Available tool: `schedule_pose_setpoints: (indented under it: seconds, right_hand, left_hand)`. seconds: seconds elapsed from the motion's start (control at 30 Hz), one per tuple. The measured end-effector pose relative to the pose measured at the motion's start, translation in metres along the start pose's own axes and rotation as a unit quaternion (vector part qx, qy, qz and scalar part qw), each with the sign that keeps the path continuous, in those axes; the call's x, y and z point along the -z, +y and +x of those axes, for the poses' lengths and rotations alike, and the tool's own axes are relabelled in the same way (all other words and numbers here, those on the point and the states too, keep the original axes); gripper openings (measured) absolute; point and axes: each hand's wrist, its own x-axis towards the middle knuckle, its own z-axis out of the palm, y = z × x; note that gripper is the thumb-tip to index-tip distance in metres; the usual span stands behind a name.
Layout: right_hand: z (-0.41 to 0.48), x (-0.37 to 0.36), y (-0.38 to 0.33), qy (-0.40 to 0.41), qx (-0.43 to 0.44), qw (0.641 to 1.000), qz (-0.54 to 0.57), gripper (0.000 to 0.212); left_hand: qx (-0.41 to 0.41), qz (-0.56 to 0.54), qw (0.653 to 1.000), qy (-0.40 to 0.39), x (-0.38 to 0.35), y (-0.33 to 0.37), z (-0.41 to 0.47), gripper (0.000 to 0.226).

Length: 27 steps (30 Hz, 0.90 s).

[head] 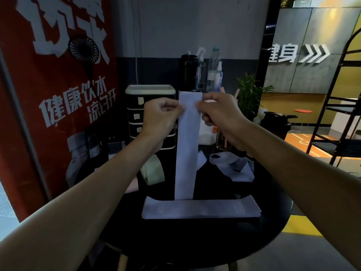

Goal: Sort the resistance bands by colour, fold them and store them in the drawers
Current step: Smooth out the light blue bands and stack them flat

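Here we start with the round black table [195, 241] that fills the lower middle of the view, dark and glossy, standing before a red banner [48, 94] with white lettering on the left. At the table's far edge stands a black drawer unit [136, 118] with a pale top and several stacked drawers, each with a light label on its front; our left wrist covers part of it. Just right of the unit rise a few tall bottles [211, 73], and a green potted plant [248, 94] stands farther right. On the near part of the table lies a flat pale lilac band [201, 209], stretched sideways. Above it we hold up a second lilac band [187, 145], hanging straight down, its lower end reaching just to the far edge of the flat one; we cannot tell whether the two touch. Our left hand [160, 116] pinches the hanging band's left edge near the top, thumb and fingers pressed together on it, and our right hand [220, 110] grips the right edge at the same height, fingers closed on the fabric. Behind, a crumpled lilac band [234, 167] sits to the right, and a pale green band [154, 171] lies looped to the left, beside our left forearm.
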Motion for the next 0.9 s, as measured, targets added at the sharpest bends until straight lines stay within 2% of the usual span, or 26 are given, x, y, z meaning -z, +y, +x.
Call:
schedule_pose_setpoints:
  seconds: [0.2, 0.27, 0.4, 0.5, 0.6, 0.67, 0.77, 0.9]
  right_hand:
    - [-0.002, -0.002, -0.009, -0.061, -0.027, 0.997, 0.03, 0.042]
    - [-0.003, -0.001, -0.01, -0.081, -0.034, 0.996, 0.032, 0.04]
    - [-0.002, -0.002, -0.007, -0.047, -0.036, 0.997, 0.047, 0.013]
    - [0.003, 0.003, 0.001, 0.008, -0.02, 0.999, 0.03, 0.02]
    - [0.005, 0.007, 0.005, 0.03, 0.003, 0.999, -0.01, 0.023]
    - [0.005, 0.008, 0.005, 0.024, 0.004, 1.0, -0.017, 0.025]
    - [0.003, 0.007, 0.002, 0.01, 0.005, 1.0, -0.01, 0.027]
    - [0.002, 0.008, 0.001, 0.008, 0.007, 1.0, -0.004, 0.028]
  left_hand:
    - [-0.027, -0.017, 0.999, -0.037, -0.004, 0.005, -0.004, 0.011]
    - [-0.036, -0.017, 0.997, -0.062, -0.004, 0.003, -0.007, 0.01]
    - [-0.03, -0.018, 0.992, -0.119, -0.002, -0.006, -0.008, 0.019]
    - [-0.03, -0.003, 0.991, -0.133, -0.001, -0.012, -0.006, 0.022]
    - [-0.028, 0.014, 0.993, -0.112, -0.001, -0.019, -0.005, 0.023]
    - [0.002, 0.026, 0.994, -0.108, -0.001, -0.025, -0.002, 0.03]
    - [0.067, -0.001, 0.986, -0.155, -0.001, -0.034, -0.003, 0.045]
    - [0.07, -0.033, 0.982, -0.17, -0.003, -0.04, -0.015, 0.02]
